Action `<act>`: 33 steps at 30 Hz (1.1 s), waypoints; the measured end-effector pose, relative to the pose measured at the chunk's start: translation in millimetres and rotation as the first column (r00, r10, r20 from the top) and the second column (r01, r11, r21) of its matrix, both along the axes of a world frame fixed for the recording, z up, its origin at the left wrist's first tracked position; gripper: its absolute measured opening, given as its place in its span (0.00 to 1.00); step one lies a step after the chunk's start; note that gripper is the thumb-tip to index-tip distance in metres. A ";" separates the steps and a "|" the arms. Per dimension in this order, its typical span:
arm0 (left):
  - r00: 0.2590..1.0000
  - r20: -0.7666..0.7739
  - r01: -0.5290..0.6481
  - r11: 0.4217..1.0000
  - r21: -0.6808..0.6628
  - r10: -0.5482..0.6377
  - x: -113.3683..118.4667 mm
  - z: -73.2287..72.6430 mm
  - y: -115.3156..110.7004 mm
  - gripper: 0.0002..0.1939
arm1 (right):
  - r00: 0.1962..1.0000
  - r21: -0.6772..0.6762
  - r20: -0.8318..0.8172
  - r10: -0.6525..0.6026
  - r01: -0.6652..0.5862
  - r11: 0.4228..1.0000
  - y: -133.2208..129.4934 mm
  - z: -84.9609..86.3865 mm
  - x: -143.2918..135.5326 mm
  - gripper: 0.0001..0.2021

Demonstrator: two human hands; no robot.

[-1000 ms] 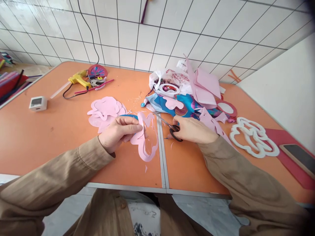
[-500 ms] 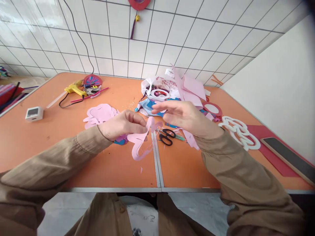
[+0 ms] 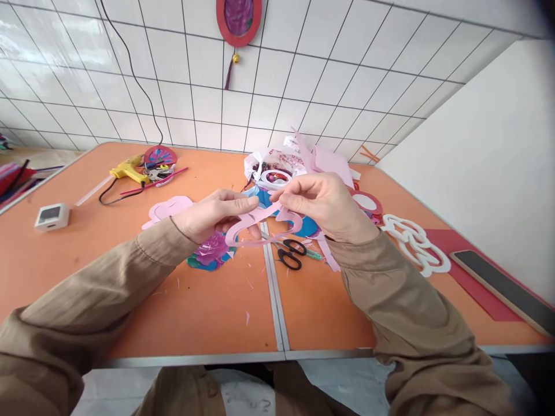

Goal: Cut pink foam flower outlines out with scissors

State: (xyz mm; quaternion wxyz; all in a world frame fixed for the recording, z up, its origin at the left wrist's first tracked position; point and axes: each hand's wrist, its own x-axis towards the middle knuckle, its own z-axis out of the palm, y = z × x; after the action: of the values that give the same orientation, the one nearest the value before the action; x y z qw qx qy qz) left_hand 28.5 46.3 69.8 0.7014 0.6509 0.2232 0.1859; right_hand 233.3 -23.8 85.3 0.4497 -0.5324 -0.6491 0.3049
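A pink paper cutout frame (image 3: 236, 233), curvy with an open middle, is held above the table between my two hands. My left hand (image 3: 217, 215) pinches its left side, thumb on top and fingers beneath. At the upper right edge, the thumb and fingertips of my right hand (image 3: 323, 202) close on it. Just below lie black-handled scissors (image 3: 289, 254), their blades partly covered by the cutout. A purple and blue flower-patterned piece (image 3: 212, 251) rests under my left hand. Beyond my left wrist lie stacked pink cloud-shaped pieces (image 3: 167, 209).
A yellow glue gun (image 3: 129, 169) with a cord and a small white box (image 3: 52, 216) stand left. A plastic bag (image 3: 281, 162) of craft bits is at the back. White cutout frames (image 3: 416, 245), a red sheet (image 3: 477, 283) and a dark flat object (image 3: 503, 289) lie right.
My right hand has come down from an open pose and now pinches the pink cutout. The cutout has turned flatter and risen slightly. The view has tilted up a little.
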 end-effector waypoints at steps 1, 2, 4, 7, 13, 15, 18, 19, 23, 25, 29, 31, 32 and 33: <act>1.000 0.014 -0.008 1.000 -0.014 0.008 0.2 -1.8 1.5 0.25 | 1.000 0.026 0.008 -0.025 0.025 0.999 0.4 0.9 2.4 0.14; 0.999 0.033 -0.018 1.000 -0.023 0.019 0.7 -3.7 2.5 0.24 | 0.999 0.055 0.012 -0.044 0.043 0.998 0.9 1.2 4.6 0.14; 0.995 0.069 -0.064 0.997 -0.041 0.067 2.3 -7.2 2.8 0.21 | 0.998 0.099 0.004 -0.063 0.063 0.993 2.4 0.6 7.8 0.14; 0.980 0.128 -0.149 0.988 -0.037 0.152 4.6 -10.3 0.1 0.16 | 0.997 0.133 -0.021 -0.071 0.074 0.988 4.4 -1.8 9.0 0.14; 0.971 0.190 -0.142 0.989 -0.038 0.147 4.2 -11.4 -3.0 0.14 | 0.998 0.096 0.000 -0.058 0.058 0.994 5.6 -6.9 9.2 0.13; 0.970 0.196 -0.146 0.989 -0.005 0.144 3.2 -11.6 -2.0 0.13 | 0.998 0.078 -0.036 -0.046 0.049 0.996 5.8 -9.0 10.1 0.13; 0.966 0.195 -0.181 0.982 0.051 0.168 2.3 -10.9 -1.3 0.11 | 0.996 0.044 -0.080 -0.036 0.040 0.998 5.8 -10.5 10.3 0.12; 0.965 0.191 -0.191 0.980 0.059 0.177 2.1 -10.5 -1.4 0.11 | 0.995 0.043 -0.095 -0.034 0.038 0.998 5.7 -10.4 9.9 0.12; 0.963 0.164 -0.228 0.971 0.069 0.214 2.4 -9.5 -2.8 0.12 | 0.991 0.041 -0.130 -0.041 0.046 0.998 5.3 -8.3 7.0 0.11; 0.960 0.159 -0.240 0.969 0.055 0.229 3.0 -9.4 -3.3 0.12 | 0.990 0.032 -0.129 -0.051 0.055 0.998 5.6 -7.5 5.9 0.10; 0.958 0.161 -0.244 0.969 0.021 0.238 3.5 -9.5 -3.2 0.10 | 0.992 0.069 -0.118 -0.054 0.062 0.996 7.6 -8.7 6.2 0.09; 0.961 0.161 -0.230 0.973 0.010 0.225 3.1 -9.6 -2.9 0.10 | 0.991 0.108 -0.128 -0.044 0.058 0.992 8.7 -10.5 7.5 0.12; 0.963 0.160 -0.220 0.976 0.005 0.216 2.9 -9.6 -2.8 0.11 | 0.989 0.117 -0.142 -0.036 0.053 0.992 9.2 -11.5 8.2 0.13; 0.965 0.161 -0.209 0.978 -0.001 0.207 2.8 -9.6 -2.7 0.11 | 0.987 0.116 -0.159 -0.028 0.047 0.992 9.5 -12.5 8.8 0.13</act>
State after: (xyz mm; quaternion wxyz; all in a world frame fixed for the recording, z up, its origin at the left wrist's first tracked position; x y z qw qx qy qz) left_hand 31.3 43.7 60.2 0.6887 0.6122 0.2315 0.3120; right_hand 242.1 -14.3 72.9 0.5360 -0.4911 -0.6187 0.2979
